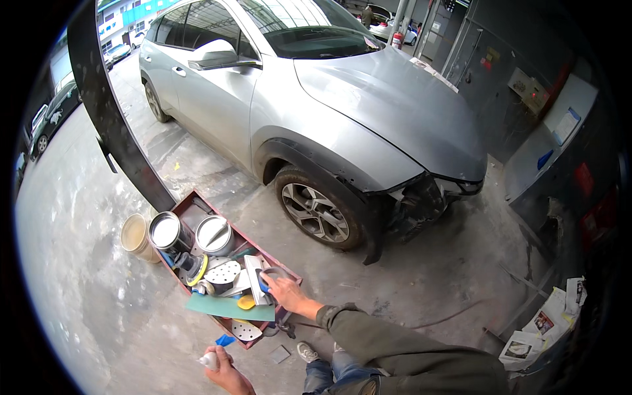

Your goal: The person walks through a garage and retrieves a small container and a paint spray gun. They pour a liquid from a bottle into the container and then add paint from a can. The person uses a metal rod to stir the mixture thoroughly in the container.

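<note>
at the red tray [270, 255], the right hand [286, 293] is over a pale flat blade [253, 268]; i cannot tell its grip. the left hand [228, 374] has fingers around a white bottle [209, 360], presumably aside for tray access.

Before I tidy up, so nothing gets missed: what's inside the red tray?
The red tray holds a dark can, a grey can, a yellow-rimmed sander, a perforated white disc and other items. A green sheet lies across it, hiding whatever is beneath.

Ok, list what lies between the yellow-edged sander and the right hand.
In the head view: first a white perforated sanding disc, then a pale flat piece, then a long light-coloured blade.
</note>
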Demonstrator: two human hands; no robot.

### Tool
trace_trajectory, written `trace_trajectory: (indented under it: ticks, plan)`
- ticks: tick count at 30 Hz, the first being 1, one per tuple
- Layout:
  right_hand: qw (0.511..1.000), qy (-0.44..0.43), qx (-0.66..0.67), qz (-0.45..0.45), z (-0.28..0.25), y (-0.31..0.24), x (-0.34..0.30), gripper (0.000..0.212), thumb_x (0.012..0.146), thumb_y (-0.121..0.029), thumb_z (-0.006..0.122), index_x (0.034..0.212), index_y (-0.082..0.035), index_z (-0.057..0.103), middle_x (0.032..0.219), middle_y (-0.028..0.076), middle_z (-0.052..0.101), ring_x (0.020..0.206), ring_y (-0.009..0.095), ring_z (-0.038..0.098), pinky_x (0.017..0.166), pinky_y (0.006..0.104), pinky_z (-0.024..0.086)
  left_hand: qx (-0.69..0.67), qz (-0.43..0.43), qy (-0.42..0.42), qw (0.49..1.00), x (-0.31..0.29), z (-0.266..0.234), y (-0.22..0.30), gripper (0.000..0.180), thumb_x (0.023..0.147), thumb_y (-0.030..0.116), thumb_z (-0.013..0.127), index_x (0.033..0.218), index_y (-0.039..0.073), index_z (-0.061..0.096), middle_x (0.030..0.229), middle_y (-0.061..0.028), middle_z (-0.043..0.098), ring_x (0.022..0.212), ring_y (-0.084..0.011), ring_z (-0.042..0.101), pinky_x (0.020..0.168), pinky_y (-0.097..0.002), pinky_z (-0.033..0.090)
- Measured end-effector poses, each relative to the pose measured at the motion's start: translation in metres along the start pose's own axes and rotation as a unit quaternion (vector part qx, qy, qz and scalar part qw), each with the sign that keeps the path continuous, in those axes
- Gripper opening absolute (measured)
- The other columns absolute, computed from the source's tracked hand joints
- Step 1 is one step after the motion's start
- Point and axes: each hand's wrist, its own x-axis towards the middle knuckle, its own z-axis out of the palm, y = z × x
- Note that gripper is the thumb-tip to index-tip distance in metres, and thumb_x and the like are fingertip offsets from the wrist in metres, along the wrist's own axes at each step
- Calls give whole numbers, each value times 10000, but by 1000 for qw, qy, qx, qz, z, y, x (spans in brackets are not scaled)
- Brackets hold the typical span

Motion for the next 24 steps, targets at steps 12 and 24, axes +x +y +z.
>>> trace_trajectory:
  ticks: [12, 24]
  plan:
    - [972, 69, 87, 205, 40, 5, -9, 360, 830, -127, 626, 1185, -89, 573, 1128, 166, 610, 1083, 354, 558, 918, 430, 458, 0, -41, -81, 996, -4, 12, 21, 75, 920, 83, 626, 870, 32, 605, 732, 33, 526, 631, -41, 444, 549, -206, 334]
    - [758, 66, 602, 241, -182, -86, -74, 314, 895, -186, 685, 1129, 17, 632, 995, 36, 669, 885, 89, 613, 765, 236, 503, -17, -135, -271, 953, -36, 95, 46, 90, 891, 102, 679, 924, 24, 648, 733, 32, 568, 621, -46, 486, 547, -193, 362]
